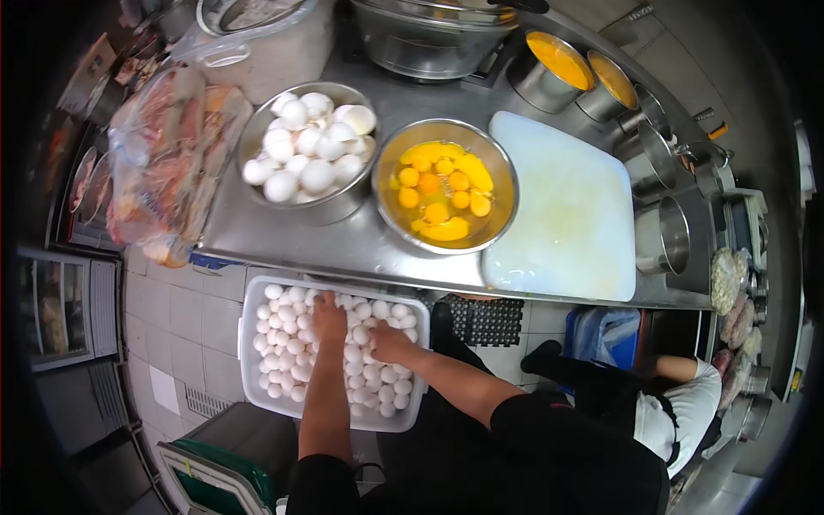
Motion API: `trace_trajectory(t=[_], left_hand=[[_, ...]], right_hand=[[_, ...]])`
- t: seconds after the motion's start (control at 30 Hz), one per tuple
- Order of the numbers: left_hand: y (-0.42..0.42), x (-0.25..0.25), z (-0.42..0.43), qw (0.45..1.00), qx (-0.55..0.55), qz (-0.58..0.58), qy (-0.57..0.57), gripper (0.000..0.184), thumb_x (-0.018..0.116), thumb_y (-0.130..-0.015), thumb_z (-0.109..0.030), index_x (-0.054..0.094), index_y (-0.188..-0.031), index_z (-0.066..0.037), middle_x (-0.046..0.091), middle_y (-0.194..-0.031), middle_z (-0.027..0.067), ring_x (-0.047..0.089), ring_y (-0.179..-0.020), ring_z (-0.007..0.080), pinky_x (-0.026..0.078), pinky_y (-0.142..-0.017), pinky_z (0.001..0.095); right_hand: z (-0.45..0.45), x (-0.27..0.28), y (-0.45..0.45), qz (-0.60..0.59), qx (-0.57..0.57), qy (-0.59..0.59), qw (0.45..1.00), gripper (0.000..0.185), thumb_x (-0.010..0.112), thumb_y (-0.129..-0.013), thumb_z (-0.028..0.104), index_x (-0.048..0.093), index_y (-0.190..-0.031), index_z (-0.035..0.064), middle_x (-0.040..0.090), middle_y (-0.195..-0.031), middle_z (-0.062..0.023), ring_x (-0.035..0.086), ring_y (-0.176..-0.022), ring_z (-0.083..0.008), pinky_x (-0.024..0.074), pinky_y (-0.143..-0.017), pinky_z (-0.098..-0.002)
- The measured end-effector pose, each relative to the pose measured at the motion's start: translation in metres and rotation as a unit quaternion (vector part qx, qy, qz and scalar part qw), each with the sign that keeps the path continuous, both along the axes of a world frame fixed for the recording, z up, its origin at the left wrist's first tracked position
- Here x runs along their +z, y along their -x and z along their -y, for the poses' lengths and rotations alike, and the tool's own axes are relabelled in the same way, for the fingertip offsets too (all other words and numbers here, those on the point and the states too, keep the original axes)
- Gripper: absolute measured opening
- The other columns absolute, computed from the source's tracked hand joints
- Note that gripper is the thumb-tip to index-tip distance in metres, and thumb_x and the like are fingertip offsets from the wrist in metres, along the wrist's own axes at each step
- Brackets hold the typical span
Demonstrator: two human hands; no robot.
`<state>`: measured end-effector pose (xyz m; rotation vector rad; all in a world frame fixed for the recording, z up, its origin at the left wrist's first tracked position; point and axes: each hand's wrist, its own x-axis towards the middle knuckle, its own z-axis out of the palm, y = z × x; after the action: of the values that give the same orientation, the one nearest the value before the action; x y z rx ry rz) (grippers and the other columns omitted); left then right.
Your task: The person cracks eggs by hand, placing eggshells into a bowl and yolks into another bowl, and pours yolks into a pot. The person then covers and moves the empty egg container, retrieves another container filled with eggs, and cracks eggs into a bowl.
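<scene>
Many white eggs fill a white plastic tub below the counter's front edge. Both of my hands reach down into it. My left hand is among the eggs near the tub's far side, its fingers curled downward. Nearer the right side, my right hand bends its fingers round toward the eggs. The backs of the hands hide what the fingers hold. On the counter above, a steel bowl contains cracked eggs with several whole yolks. Beside it, a steel pot is heaped with eggshells.
A white cutting board lies right of the bowl. Steel containers of yellow liquid stand behind it. Bagged raw meat sits at the counter's left end. A person in a white sleeve is at right. A bin stands below the tub.
</scene>
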<state>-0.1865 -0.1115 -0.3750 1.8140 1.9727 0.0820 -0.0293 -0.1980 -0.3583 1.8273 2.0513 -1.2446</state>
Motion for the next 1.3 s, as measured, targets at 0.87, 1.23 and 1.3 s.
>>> trace_trajectory(t=[0.87,1.23,1.3], left_hand=[[-0.200,0.296,0.093,0.899,-0.105,0.418,-0.076,0.040,0.073,-0.088,-0.022,0.055,-0.118,-0.002,0.064,-0.099,0.0119,0.064,-0.084,0.0260,0.051,-0.074,0.0381],[-0.336,0.261,0.041,0.924,-0.199,0.116,-0.304,0.047,0.078,-0.079,-0.030,0.059,-0.115,-0.006,0.058,-0.116,0.0125,0.056,-0.103,0.0315,0.041,-0.083,0.0431],[-0.344,0.275,0.043,0.919,-0.190,0.117,-0.326,0.047,0.078,-0.079,-0.031,0.059,-0.115,-0.007,0.058,-0.117,0.0119,0.056,-0.102,0.0303,0.041,-0.083,0.0426]], right_hand=[[0.063,0.287,-0.302,-0.228,-0.372,-0.284,0.854,0.049,0.076,-0.086,0.019,0.054,-0.127,0.0032,0.067,-0.106,-0.0092,0.066,-0.091,-0.0178,0.0534,-0.075,-0.0320],[-0.018,0.252,-0.373,-0.092,-0.144,-0.461,0.871,0.049,0.077,-0.080,0.020,0.061,-0.123,0.0035,0.066,-0.114,-0.0137,0.059,-0.098,-0.0329,0.0444,-0.087,-0.0431],[-0.022,0.270,-0.375,-0.117,-0.157,-0.465,0.864,0.050,0.077,-0.079,0.020,0.060,-0.123,0.0038,0.066,-0.114,-0.0132,0.059,-0.099,-0.0328,0.0442,-0.086,-0.0429]])
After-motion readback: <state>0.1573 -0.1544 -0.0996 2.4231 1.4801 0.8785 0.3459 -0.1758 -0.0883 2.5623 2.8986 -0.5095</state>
